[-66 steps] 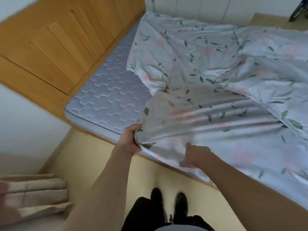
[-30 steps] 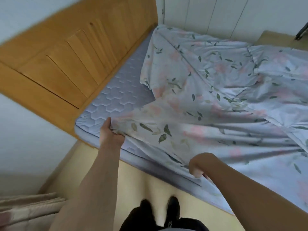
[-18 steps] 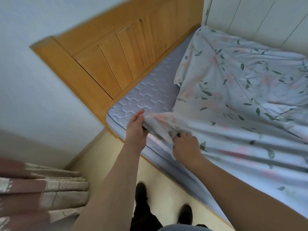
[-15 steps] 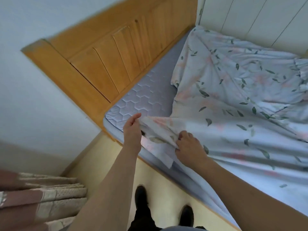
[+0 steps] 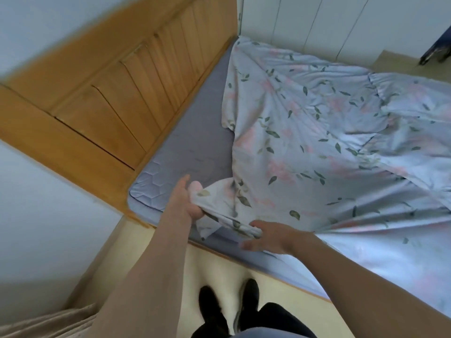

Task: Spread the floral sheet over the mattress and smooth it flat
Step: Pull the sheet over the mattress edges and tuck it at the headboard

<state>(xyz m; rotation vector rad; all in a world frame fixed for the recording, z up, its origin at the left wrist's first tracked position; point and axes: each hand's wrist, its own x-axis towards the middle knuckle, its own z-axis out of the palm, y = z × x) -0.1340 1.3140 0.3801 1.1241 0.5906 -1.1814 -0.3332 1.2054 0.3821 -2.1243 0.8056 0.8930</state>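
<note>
Gripped in the left hand [image 5: 186, 203] is a bunched corner of the floral sheet [image 5: 317, 147], fingers curled round the fabric near the mattress [image 5: 195, 142] corner closest to the person. Just beside it, the right hand [image 5: 271, 236] holds the same gathered edge, thumb over the roll of cloth and fingers partly extended beneath it. From both hands the sheet runs away rightward and up, wrinkled and folded over most of the bed. A grey quilted strip of mattress lies bare between the sheet's edge and the wooden headboard [image 5: 117, 93]. Black shoes [image 5: 227, 308] stand on the pale floor below.
</note>
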